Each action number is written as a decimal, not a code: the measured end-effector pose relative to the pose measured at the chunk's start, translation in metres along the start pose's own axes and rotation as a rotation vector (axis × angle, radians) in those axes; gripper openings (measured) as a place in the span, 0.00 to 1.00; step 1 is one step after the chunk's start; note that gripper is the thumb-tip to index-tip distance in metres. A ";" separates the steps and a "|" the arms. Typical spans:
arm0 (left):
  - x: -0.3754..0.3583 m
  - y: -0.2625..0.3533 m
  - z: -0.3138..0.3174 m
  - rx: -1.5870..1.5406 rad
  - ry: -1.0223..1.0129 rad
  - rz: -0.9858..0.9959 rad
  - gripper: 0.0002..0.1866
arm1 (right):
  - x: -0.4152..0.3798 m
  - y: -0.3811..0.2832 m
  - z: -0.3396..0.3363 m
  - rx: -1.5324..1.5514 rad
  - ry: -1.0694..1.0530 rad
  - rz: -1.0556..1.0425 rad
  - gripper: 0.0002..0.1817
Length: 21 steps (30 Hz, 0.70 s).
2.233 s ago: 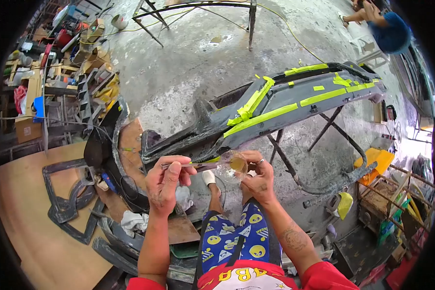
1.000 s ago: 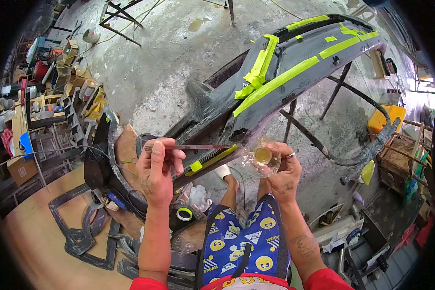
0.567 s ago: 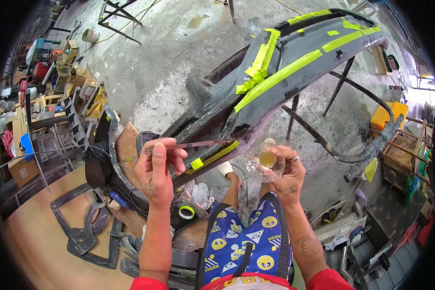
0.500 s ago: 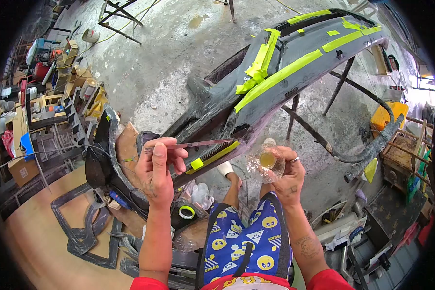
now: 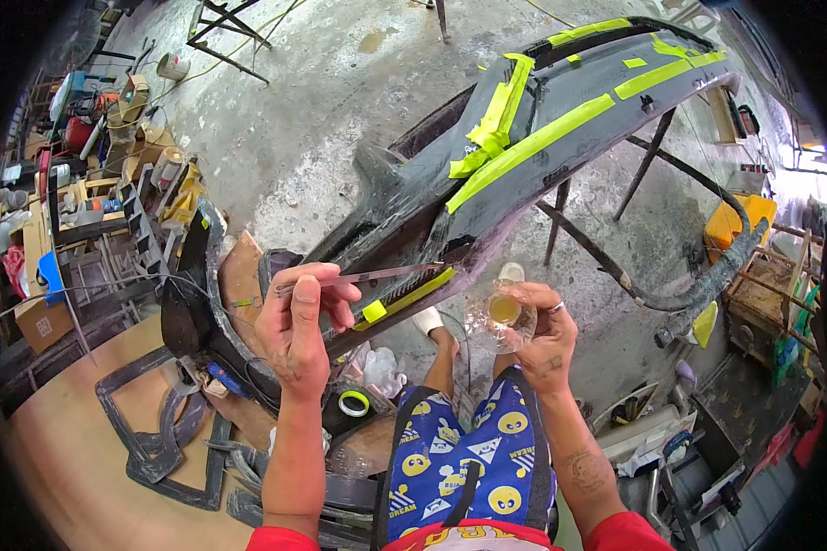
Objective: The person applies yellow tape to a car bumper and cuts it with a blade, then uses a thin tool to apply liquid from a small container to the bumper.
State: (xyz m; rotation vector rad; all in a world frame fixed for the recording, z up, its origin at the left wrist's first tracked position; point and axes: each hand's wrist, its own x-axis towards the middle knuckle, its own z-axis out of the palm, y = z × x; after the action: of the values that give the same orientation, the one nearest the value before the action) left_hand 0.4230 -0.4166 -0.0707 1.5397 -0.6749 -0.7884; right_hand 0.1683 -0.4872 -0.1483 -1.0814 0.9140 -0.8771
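My left hand [image 5: 296,323] pinches a thin metal blade [image 5: 386,273] whose tip rests against the lower edge of a dark grey car bumper [image 5: 524,138]. The bumper lies tilted on a metal stand [image 5: 616,275] and carries strips of yellow-green tape [image 5: 524,151]. My right hand [image 5: 542,332] holds a crumpled clear plastic cup [image 5: 498,317] with a little amber liquid in its bottom, just right of the bumper's lower end. My legs in blue patterned shorts [image 5: 459,450] are below both hands.
A roll of tape [image 5: 351,403] and rags lie by my left knee. Black bumper parts [image 5: 193,303] and frames lie at the left on a wooden board. Cluttered shelves fill the far left, a yellow container [image 5: 730,225] and crates the right. Bare concrete floor lies beyond the bumper.
The blade came out of the cup and went to the bumper's lower edge. The cup moved away to the right, then in the last half second rose slightly. My view tilted down.
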 end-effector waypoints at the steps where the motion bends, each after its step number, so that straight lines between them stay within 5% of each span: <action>1: 0.000 0.000 -0.001 0.016 -0.001 0.006 0.15 | 0.000 0.001 0.000 0.006 -0.005 -0.004 0.21; 21: -0.006 0.006 -0.007 0.072 -0.009 0.019 0.15 | 0.001 -0.001 0.003 -0.017 -0.021 0.000 0.20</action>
State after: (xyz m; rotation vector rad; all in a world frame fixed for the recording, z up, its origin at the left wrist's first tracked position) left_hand 0.4251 -0.4079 -0.0637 1.5931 -0.7308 -0.7644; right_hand 0.1716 -0.4872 -0.1470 -1.1031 0.9054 -0.8574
